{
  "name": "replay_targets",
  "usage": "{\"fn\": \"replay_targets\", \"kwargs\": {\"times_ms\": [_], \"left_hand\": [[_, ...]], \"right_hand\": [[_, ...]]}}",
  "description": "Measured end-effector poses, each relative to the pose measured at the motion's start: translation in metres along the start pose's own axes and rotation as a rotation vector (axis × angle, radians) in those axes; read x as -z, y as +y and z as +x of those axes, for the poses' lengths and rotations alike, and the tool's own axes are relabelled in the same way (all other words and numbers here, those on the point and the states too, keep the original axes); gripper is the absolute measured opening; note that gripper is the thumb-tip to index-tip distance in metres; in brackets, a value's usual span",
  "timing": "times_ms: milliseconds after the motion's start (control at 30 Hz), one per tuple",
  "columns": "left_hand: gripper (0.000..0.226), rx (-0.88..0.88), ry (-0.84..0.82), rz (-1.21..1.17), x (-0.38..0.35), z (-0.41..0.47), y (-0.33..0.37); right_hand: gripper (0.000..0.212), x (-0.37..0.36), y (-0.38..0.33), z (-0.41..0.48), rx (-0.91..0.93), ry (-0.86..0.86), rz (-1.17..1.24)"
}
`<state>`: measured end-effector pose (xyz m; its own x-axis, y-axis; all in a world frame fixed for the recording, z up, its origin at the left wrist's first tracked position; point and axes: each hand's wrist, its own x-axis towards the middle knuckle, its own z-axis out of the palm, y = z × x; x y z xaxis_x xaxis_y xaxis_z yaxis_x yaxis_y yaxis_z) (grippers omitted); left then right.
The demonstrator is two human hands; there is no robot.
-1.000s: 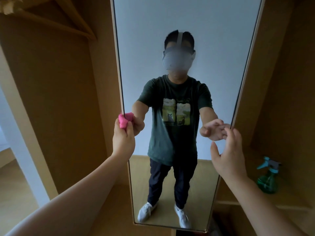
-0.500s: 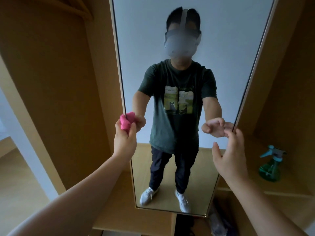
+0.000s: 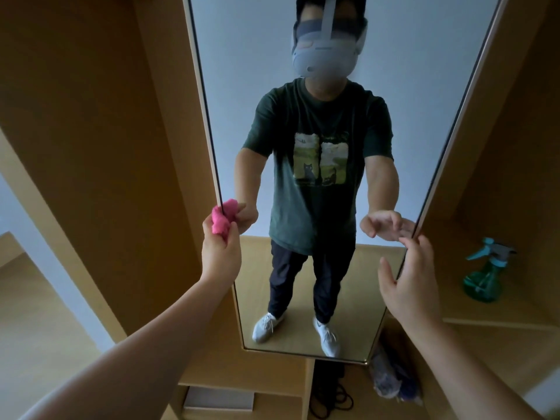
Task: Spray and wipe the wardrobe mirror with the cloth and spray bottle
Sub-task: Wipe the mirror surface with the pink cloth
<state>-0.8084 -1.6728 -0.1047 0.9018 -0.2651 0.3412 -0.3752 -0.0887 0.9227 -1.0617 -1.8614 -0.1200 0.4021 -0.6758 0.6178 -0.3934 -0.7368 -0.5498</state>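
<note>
While left grip [image 3: 219, 253] still pinches cloth [image 3: 218, 222] at mirror [image 3: 242, 86] edge, right grip [image 3: 409, 286] stays open, view lower

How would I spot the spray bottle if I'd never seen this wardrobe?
Find the tall mirror in the middle of the wooden wardrobe, then look right to the low shelf beside it. The spray bottle stands upright there: see-through green with a turquoise trigger top, unlike the pink cloth the left hand holds.
</note>
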Motion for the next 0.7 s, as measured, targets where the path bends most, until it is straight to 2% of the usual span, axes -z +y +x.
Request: {"fn": "replay_targets", "kwargs": {"times_ms": [700], "left_hand": [[0.045,0.054,-0.082,0.094,-0.002,-0.019,-0.049]], "right_hand": [[0.049,-0.022,0.020,-0.032,-0.087,-0.077,-0.015]]}}
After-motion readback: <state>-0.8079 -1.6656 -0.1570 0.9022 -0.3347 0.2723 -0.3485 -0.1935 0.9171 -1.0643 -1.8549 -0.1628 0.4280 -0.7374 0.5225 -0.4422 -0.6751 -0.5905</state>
